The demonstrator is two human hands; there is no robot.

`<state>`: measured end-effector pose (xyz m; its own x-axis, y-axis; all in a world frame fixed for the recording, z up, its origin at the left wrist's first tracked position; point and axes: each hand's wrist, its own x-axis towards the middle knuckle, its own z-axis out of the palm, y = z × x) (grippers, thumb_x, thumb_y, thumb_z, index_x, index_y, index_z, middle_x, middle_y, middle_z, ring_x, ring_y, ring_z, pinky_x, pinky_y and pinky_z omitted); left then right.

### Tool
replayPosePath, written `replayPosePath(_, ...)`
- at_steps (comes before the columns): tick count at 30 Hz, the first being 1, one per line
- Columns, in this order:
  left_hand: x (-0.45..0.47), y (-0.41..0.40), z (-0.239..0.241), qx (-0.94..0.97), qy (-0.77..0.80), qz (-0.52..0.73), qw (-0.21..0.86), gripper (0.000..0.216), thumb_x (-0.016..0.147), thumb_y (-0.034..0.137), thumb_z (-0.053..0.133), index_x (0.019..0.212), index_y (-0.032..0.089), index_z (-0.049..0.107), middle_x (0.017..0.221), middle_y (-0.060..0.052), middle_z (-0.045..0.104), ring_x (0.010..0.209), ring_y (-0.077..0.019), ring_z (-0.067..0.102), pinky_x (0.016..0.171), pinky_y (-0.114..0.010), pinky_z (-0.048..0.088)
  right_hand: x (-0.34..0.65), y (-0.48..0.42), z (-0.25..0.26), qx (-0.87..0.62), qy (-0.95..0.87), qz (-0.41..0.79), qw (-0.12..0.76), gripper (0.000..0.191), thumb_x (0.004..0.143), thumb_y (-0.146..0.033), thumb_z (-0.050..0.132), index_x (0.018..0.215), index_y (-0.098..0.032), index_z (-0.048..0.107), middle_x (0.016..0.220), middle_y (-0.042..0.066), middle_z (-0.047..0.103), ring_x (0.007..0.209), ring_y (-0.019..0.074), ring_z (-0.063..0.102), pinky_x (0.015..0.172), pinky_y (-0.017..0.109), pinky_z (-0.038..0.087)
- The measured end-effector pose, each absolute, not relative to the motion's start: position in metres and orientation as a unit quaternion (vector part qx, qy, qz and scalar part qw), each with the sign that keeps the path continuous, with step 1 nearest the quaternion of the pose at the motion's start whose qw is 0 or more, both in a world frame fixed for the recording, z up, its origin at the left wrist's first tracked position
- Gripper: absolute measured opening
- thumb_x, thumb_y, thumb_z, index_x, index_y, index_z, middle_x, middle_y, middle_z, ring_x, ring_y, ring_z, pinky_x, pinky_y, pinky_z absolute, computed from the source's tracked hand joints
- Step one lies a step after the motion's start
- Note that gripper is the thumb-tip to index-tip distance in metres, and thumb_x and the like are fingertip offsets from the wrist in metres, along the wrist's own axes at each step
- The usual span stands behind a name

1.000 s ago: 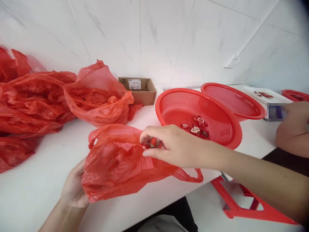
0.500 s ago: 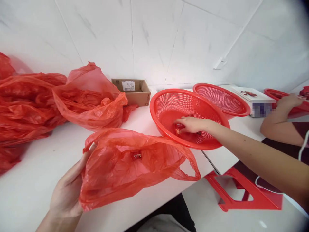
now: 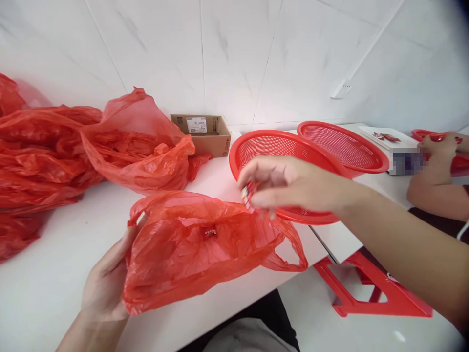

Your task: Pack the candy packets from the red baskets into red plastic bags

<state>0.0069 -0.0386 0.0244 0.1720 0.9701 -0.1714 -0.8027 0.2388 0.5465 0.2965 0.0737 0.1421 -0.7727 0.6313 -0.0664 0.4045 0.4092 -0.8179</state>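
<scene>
My left hand (image 3: 108, 278) grips the left end of a red plastic bag (image 3: 176, 278), which lies spread with its mouth facing up. Inside the bag rests one small red wrapped packet (image 3: 210, 232). Between the thumb and fingers of my right hand (image 3: 282, 186) are small red wrapped snack packets (image 3: 248, 195); how many, I cannot tell. That hand is over the near left rim of a red plastic colander (image 3: 256, 139), just beyond the bag's right part. Much of the colander's inside is hidden behind my hand and forearm.
Heaped red plastic bags (image 3: 47, 156) cover the table's left. A cardboard box (image 3: 212, 145) stands by the wall. Right of it are a second red colander (image 3: 344, 146) and a scale (image 3: 403, 159) with packets on top. A co-worker's hand (image 3: 437, 146) works far right. A red stool (image 3: 381, 308) stands below.
My right hand has risen out of the colander and moved left toward the bag, with packets in its fingers. My left hand keeps its hold on the bag.
</scene>
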Motion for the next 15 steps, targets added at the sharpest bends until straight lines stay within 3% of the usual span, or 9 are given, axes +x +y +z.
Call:
replayPosePath(5, 0.016, -0.038, 0.033, 0.216, 0.211, 0.61, 0.733, 0.021, 0.081, 0.02, 0.071, 0.1, 0.022, 0.078, 0.091, 0.002, 0.078, 0.074, -0.0155, 0.075, 0.061, -0.009, 0.056, 0.26, 0.039, 0.128, -0.304, -0.915, 0.214, 0.154, 0.03, 0.092, -0.015, 0.047, 0.117, -0.023, 0.06, 0.113, 0.006, 0.066, 0.095, 0.0182, 0.064, 0.078, 0.032, 0.05)
replayPosePath(10, 0.015, -0.04, 0.032, 0.203, 0.193, 0.602, 0.748, 0.02, 0.083, 0.022, 0.068, 0.1, 0.025, 0.077, 0.095, 0.002, 0.078, 0.08, -0.0168, 0.075, 0.068, -0.014, 0.058, 0.283, 0.072, 0.132, -0.359, -0.912, 0.068, 0.186, 0.03, 0.093, -0.016, 0.043, 0.115, -0.022, 0.062, 0.11, 0.004, 0.068, 0.096, 0.0195, 0.064, 0.082, 0.033, 0.048)
replayPosePath(12, 0.016, -0.04, 0.032, 0.199, 0.192, 0.597, 0.753, 0.02, 0.084, 0.023, 0.067, 0.101, 0.026, 0.077, 0.096, 0.002, 0.078, 0.083, -0.018, 0.075, 0.073, -0.016, 0.058, 0.301, 0.088, 0.131, -0.42, -0.899, 0.046, 0.112, 0.031, 0.091, -0.02, 0.047, 0.119, -0.024, 0.061, 0.114, 0.006, 0.067, 0.1, 0.0233, 0.063, 0.084, 0.036, 0.048)
replayPosePath(15, 0.016, -0.041, 0.031, 0.196, 0.2, 0.589, 0.758, 0.02, 0.084, 0.024, 0.067, 0.101, 0.028, 0.077, 0.095, 0.003, 0.078, 0.085, -0.0207, 0.074, 0.082, -0.022, 0.058, 0.323, 0.101, 0.116, -0.486, -0.868, 0.072, -0.077, 0.038, 0.084, -0.026, 0.058, 0.122, -0.027, 0.061, 0.119, 0.009, 0.065, 0.099, 0.0278, 0.065, 0.08, 0.038, 0.05)
